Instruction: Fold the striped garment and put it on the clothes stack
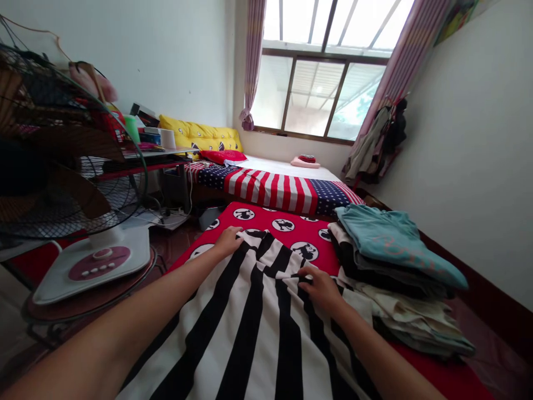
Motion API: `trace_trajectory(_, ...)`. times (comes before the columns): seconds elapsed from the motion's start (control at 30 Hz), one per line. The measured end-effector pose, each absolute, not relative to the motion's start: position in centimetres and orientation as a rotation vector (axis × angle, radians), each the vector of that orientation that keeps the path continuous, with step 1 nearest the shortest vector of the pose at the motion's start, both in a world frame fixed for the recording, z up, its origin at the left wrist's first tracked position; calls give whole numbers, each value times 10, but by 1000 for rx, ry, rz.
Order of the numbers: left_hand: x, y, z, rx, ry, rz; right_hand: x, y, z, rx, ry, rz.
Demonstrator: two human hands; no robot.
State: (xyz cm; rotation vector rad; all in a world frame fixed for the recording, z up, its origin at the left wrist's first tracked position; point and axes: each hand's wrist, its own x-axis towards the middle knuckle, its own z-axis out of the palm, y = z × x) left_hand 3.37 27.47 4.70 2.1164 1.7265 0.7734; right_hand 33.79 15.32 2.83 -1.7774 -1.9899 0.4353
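Note:
A black-and-white striped garment (245, 322), its exact kind unclear, lies spread over a red cloth with round black-and-white prints (325, 260). At the garment's far left corner, my left hand (228, 242) has its fingers closed on the edge. My right hand (320, 286) pinches the fabric on the right side, its fingers curled into the stripes. Between the hands the cloth bunches into small folds, and its near end runs out of the bottom of the view. Close by my right hand is a stack of folded clothes (400, 272) with a light blue piece on top.
A large fan (100, 255) stands on a round stool at the left. Behind it is a cluttered desk (166, 153). A bed with a stars-and-stripes cover (270, 189) lies beyond, under the window. Clothes (381, 139) hang at the right wall.

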Motion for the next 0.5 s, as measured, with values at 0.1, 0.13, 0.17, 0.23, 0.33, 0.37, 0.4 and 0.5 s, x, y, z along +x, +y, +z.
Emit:
trace_trajectory(0.1, 38, 295, 32, 2044, 1780, 694, 329, 162, 28, -2029, -2034, 366)
trace_trajectory(0.13, 39, 298, 27, 2020, 1792, 668, 328, 165, 30, -2122, -2020, 371)
trace_trajectory(0.17, 39, 300, 23, 1999, 1806, 651, 327, 168, 31, -2203, -1996, 372)
trace_trajectory(0.23, 40, 301, 16, 1965, 1849, 646, 327, 175, 33, -2324, -1934, 309)
trace_trajectory(0.33, 39, 298, 9, 1928, 1894, 689, 328, 185, 32, -2365, -1857, 239)
trace_trajectory(0.37, 38, 297, 8, 1918, 1891, 711, 329, 189, 31, -2334, -1851, 250)
trace_trajectory(0.4, 38, 297, 7, 1908, 1880, 738, 331, 193, 31, -2297, -1845, 277)
trace_trajectory(0.5, 36, 297, 7, 1871, 1801, 851, 338, 209, 38, -2167, -1793, 310)
